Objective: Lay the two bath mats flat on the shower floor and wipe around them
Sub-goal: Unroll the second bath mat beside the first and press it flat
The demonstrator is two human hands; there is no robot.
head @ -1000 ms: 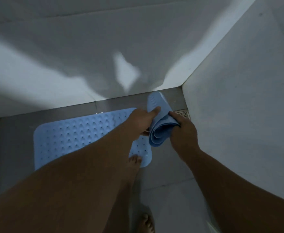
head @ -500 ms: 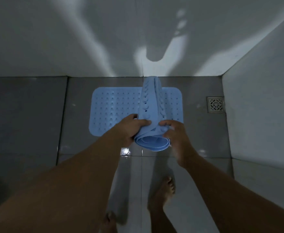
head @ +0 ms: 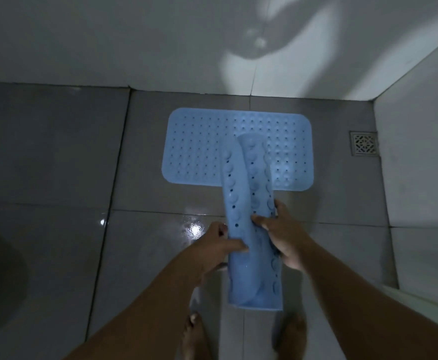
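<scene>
Over the wet floor [head: 160, 255], both hands pinching the rolled mat [head: 251, 229]: left hand [head: 219, 249], right hand [head: 284, 237]. Unroll slowly just beside the flat mat [head: 199, 144], cups down, pressing edges flat.

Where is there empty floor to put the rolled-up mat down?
Bare tiles lie left of the flat mat, and nearer, between that mat and the feet. A narrower strip separates it from the drain. The far side is tight against the wall. Both hands hold the rolled mat.
</scene>
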